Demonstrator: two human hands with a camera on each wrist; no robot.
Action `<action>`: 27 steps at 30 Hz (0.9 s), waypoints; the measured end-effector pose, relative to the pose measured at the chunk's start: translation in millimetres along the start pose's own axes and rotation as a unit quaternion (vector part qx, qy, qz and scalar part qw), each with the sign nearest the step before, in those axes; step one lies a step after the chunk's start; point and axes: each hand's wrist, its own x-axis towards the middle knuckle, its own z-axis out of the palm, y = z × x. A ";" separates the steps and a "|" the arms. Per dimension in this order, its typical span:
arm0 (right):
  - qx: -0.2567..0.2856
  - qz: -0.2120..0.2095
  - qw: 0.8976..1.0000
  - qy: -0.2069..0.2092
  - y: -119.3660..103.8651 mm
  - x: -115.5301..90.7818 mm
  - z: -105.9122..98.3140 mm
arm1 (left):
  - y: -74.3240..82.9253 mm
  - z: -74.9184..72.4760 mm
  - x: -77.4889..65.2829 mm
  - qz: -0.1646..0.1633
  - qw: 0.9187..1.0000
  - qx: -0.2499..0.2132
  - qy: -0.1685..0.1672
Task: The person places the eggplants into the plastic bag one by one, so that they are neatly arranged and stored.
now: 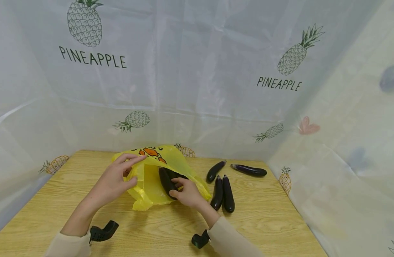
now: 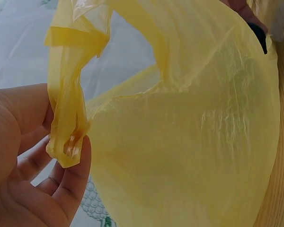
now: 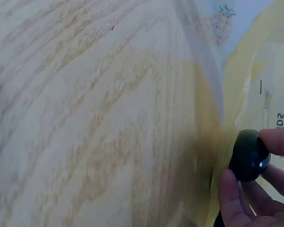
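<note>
A yellow plastic bag (image 1: 177,160) with an orange print lies on the table with its mouth toward me. My left hand (image 1: 114,178) holds the left side of its mouth; in the left wrist view, the fingers curl round a bunched bag handle (image 2: 66,113). At the opening, my right hand (image 1: 188,193) grips a dark purple eggplant (image 1: 166,181) near its rounded end. The right wrist view shows that glossy end (image 3: 250,155) pinched between thumb and fingers. Another dark eggplant (image 1: 177,175) shows behind it inside the bag, partly hidden.
Several more eggplants lie on the wooden table (image 1: 264,214) right of the bag: a pair (image 1: 228,194) side by side near my right forearm, and others farther back, one (image 1: 249,170) lying crosswise. A pineapple-printed white sheet (image 1: 200,89) hangs around the table's back and sides.
</note>
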 end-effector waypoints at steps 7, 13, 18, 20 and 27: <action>0.001 0.012 1.000 0.005 7.5 5.4 7.3 | -1.0 0.0 0.1 -0.004 1.000 0.003 0.000; -0.005 0.020 1.000 0.009 12.6 7.8 10.0 | -4.1 2.1 1.3 -0.022 1.000 0.000 -0.011; -0.013 0.023 1.000 0.004 12.0 7.2 9.5 | -4.6 2.5 1.4 -0.020 1.000 -0.004 -0.012; -0.017 0.026 1.000 0.003 11.5 6.6 9.6 | -4.3 2.4 1.3 -0.019 1.000 -0.004 -0.010; -0.032 0.017 0.999 0.032 8.7 9.3 13.0 | -2.8 1.3 0.0 -0.007 1.000 -0.001 -0.004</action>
